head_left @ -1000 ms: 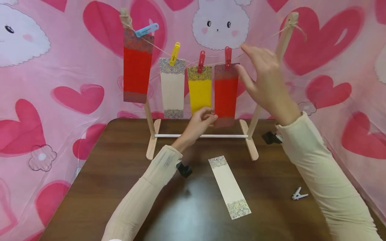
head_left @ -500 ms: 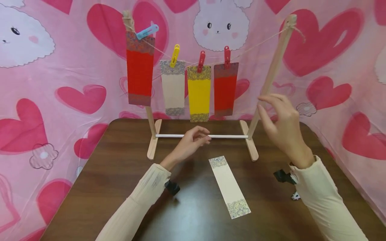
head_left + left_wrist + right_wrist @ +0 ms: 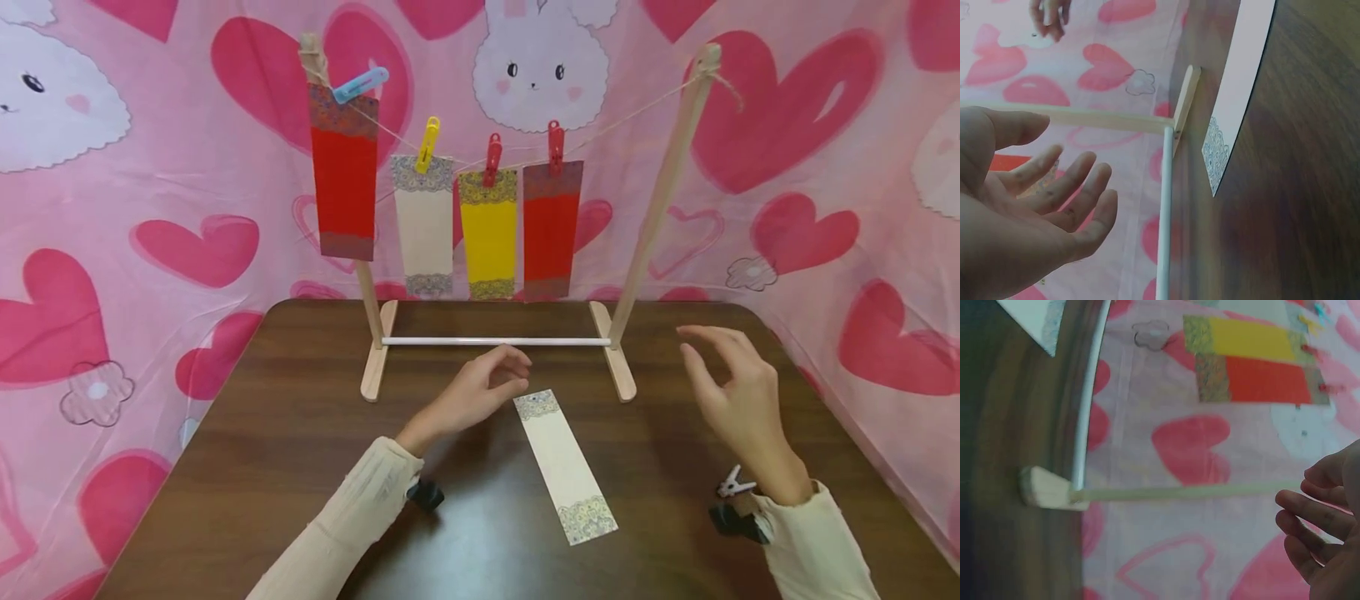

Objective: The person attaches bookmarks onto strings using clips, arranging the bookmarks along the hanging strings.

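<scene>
A cream paper strip with lace-patterned ends lies on the table. My left hand hovers by its far end, fingers loosely bent, holding nothing. Over the table's right side my right hand is in the air, thumb and fingers apart, nothing between them. Close to its wrist lies a small white clothespin. On the string hang a red strip under a blue clip, a cream strip under a yellow clip, a yellow strip and another red strip, both under red clips.
A wooden stand rises at the back, its right post and left post holding the string ends. A white rod joins its feet low over the brown table. Behind it hangs a pink heart-printed cloth.
Both hands have come away from the hanging red strip at the right. The left hand has dropped toward the table strip; the right has moved down and to the right. The hung strips swing slightly.
</scene>
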### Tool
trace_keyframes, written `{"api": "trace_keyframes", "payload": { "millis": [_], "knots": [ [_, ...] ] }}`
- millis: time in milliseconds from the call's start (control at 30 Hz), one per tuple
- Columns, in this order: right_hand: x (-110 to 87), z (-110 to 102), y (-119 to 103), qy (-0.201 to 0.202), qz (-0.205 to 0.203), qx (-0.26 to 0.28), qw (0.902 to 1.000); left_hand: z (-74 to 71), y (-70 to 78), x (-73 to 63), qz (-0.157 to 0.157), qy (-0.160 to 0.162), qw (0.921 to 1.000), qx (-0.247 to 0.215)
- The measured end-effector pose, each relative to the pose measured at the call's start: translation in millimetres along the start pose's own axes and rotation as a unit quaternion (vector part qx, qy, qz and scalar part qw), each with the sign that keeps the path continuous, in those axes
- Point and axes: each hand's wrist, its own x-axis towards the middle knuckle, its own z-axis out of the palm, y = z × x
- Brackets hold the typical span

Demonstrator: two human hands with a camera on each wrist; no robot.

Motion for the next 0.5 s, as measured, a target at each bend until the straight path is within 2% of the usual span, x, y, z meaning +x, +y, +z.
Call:
{"api": "trace_keyframes", "payload": {
  "millis": [200, 333, 500],
  "knots": [
    [-29.4, -12, 16, 0.021, 0.067, -0.006, 0.9975, 7.8, 0.4, -1.2, 0.006, -0.014, 0.9991, 0.040],
    [-50.8, -13, 27, 0.034, 0.118, -0.012, 0.9924, 13.7, -1.1, -2.2, 0.004, -0.025, 0.9979, 0.059],
    [-71.8, -13, 41, 0.019, 0.177, -0.042, 0.9832, 20.8, -1.6, -4.9, 0.008, -0.039, 0.9965, 0.073]
  ]
}}
